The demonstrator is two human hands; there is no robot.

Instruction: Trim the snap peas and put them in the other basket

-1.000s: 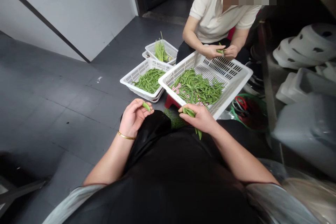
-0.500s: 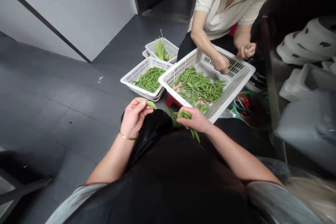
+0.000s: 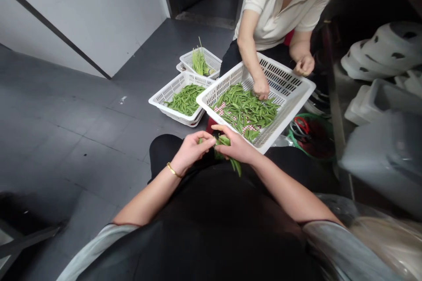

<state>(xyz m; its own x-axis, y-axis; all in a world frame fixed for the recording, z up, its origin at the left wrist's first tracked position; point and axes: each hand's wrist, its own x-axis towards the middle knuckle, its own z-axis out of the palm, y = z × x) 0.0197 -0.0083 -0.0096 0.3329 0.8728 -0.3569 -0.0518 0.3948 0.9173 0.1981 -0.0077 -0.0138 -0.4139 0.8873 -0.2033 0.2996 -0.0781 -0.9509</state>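
My right hand (image 3: 235, 145) is wrapped round several green pea pods (image 3: 236, 166), whose ends hang below the palm. Against its fingertips is my left hand (image 3: 194, 150), with a gold bangle at the wrist and a pod pinched in its fingers, mostly hidden. Both hands are over my dark-clothed lap. Just beyond them stands a large white basket (image 3: 292, 116) with many green pods (image 3: 242, 103) spread on its bottom. A smaller white basket (image 3: 158, 100) of pods is to its left.
Across the large basket sits a person in a pale shirt (image 3: 267, 13), one hand (image 3: 261, 88) among the pods. Behind the smaller basket, another basket (image 3: 216, 59) holds long green stems (image 3: 199, 62). A green-rimmed container (image 3: 311, 138) and grey bins (image 3: 385, 158) stand at right.
My left hand has moved right with its pod to meet my right hand. The other person's hand has reached down and left into the pods. The view has shifted slightly.
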